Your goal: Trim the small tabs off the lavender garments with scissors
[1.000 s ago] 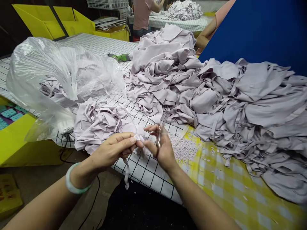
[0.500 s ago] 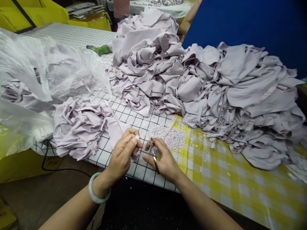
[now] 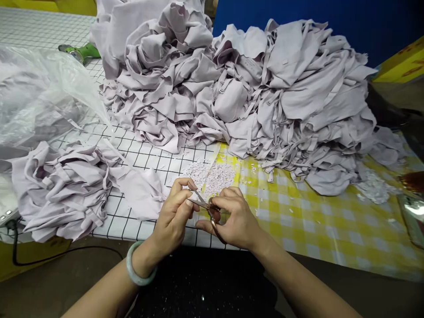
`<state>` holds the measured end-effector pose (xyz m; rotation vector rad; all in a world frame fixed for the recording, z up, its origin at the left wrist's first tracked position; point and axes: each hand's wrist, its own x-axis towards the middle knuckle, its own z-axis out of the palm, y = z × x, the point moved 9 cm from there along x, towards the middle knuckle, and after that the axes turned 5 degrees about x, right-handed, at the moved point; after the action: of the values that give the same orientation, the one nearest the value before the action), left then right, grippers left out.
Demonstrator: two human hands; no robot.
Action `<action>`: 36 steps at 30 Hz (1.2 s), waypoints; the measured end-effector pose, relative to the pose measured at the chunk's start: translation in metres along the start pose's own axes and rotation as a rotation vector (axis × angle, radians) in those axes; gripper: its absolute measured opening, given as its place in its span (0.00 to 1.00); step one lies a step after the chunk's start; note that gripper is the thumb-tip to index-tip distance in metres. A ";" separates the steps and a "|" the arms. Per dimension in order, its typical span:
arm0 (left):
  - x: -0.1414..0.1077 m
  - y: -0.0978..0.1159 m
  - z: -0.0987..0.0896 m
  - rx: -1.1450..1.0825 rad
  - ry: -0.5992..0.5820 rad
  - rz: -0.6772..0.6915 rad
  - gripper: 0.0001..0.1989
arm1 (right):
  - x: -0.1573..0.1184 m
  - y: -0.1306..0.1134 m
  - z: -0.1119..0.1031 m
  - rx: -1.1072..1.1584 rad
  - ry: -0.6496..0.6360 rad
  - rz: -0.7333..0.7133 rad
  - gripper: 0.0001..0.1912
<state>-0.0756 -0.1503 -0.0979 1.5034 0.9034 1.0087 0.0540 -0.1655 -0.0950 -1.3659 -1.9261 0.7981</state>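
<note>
Beside the right hand [image 3: 239,219], curled left hand [image 3: 172,217]

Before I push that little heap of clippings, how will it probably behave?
The clippings beyond the scissors would probably scatter, since they lie as loose, separate bits. They look light, being tiny and thin. Some may stray, as bits dot the yellow checked covering.

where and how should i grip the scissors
Take the scissors by the handle loops, probably best from the right: the loops lie on that side, in the right hand, while the open blades point toward the left hand.
</note>
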 end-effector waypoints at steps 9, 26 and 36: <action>0.004 -0.005 0.008 0.000 -0.040 -0.023 0.15 | 0.001 0.006 -0.002 0.041 0.007 -0.011 0.26; 0.018 -0.006 0.036 0.185 -0.212 0.025 0.15 | -0.024 0.051 -0.012 0.050 0.125 0.184 0.31; -0.011 0.022 -0.073 0.805 -0.229 -0.032 0.06 | -0.047 0.092 -0.044 0.078 0.274 0.369 0.24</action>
<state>-0.1472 -0.1386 -0.0714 2.2010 1.2341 0.4269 0.1529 -0.1800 -0.1469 -1.7108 -1.4409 0.7969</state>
